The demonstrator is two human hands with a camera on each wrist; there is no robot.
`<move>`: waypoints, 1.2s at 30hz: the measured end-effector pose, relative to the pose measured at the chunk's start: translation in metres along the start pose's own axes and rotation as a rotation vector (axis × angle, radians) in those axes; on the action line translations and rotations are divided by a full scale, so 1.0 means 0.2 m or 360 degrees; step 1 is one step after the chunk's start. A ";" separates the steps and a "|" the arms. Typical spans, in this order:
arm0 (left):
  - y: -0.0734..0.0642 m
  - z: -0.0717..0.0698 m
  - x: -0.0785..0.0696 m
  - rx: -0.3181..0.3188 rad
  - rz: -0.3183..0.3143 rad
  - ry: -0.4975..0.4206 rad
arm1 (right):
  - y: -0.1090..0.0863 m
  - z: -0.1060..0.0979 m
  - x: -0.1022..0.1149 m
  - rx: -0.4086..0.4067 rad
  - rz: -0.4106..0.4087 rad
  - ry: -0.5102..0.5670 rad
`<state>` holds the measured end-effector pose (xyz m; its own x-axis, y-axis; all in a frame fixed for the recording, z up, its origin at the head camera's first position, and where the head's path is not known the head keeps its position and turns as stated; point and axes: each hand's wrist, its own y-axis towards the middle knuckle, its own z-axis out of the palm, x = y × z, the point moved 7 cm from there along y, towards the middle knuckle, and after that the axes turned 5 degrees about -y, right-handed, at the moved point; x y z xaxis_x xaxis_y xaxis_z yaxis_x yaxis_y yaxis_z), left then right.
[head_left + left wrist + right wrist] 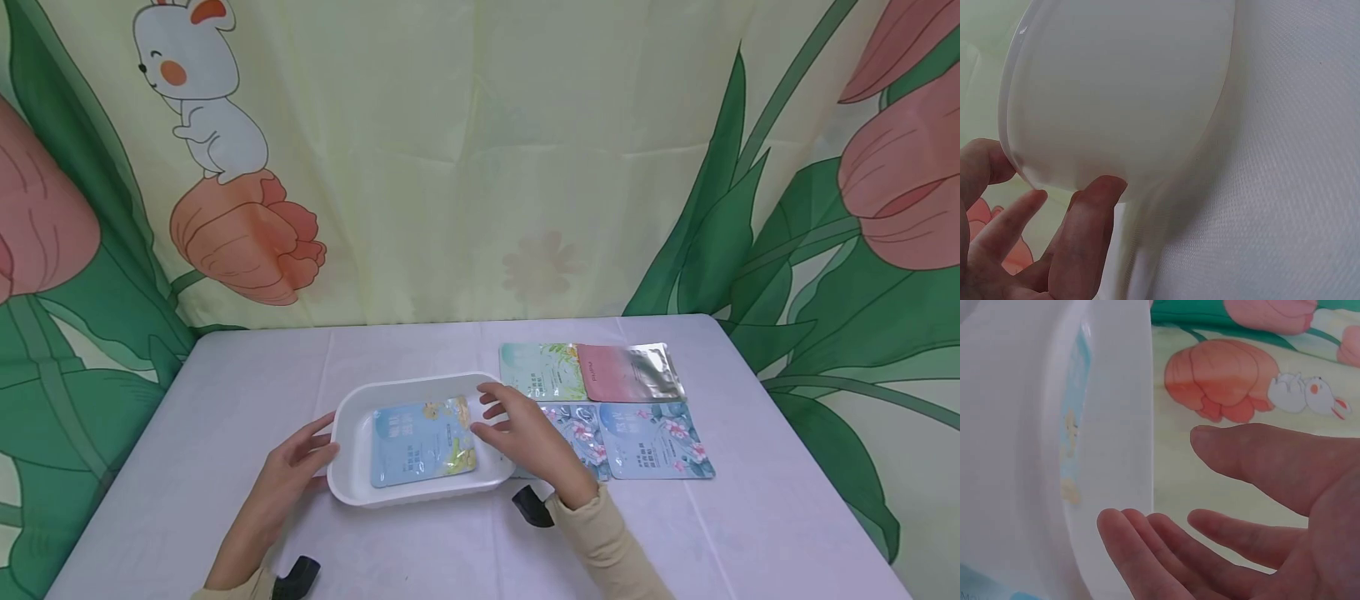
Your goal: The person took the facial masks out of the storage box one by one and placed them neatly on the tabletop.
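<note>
A white plastic tray (352, 467) with a raised rim stands on the table, a light blue sachet (420, 442) with a yellow floral print lying flat inside it. My left hand (300, 458) is at the tray's left end, its fingertips and thumb touching the outer wall and rim. In the left wrist view, the tray's outer wall (1122, 94) fills the space above the fingertips. Over the tray's right end hovers my right hand (528, 429), fingers spread and nothing between them. The right wrist view shows its thumb apart from the loosely bent fingers.
Right of the tray lie several flat sachets: a green one (532, 371), a pink and silver one (626, 372) and a blue floral one (652, 442). Another floral sachet (581, 425) is partly behind my right hand. A white cloth (255, 375) covers the table, before a printed curtain (450, 167).
</note>
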<state>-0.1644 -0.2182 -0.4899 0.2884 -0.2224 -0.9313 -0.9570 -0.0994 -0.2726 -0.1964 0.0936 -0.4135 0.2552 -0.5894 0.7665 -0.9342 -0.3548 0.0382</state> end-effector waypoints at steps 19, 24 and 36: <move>0.00 0.00 0.00 0.0009 -0.0020 -0.0010 | 0.02 0.15 0.00 0.0082 0.0027 -0.0052; 0.00 0.00 0.00 0.0012 -0.0017 -0.0017 | 0.03 0.18 0.01 0.0073 0.0081 -0.0077; 0.00 0.00 0.00 0.0011 -0.0002 -0.0012 | 0.04 0.24 0.02 0.0142 0.0164 -0.0328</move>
<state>-0.1651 -0.2180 -0.4894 0.2893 -0.2151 -0.9328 -0.9568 -0.0930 -0.2753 -0.1917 0.0538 -0.4412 0.2134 -0.7582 0.6161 -0.9346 -0.3422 -0.0974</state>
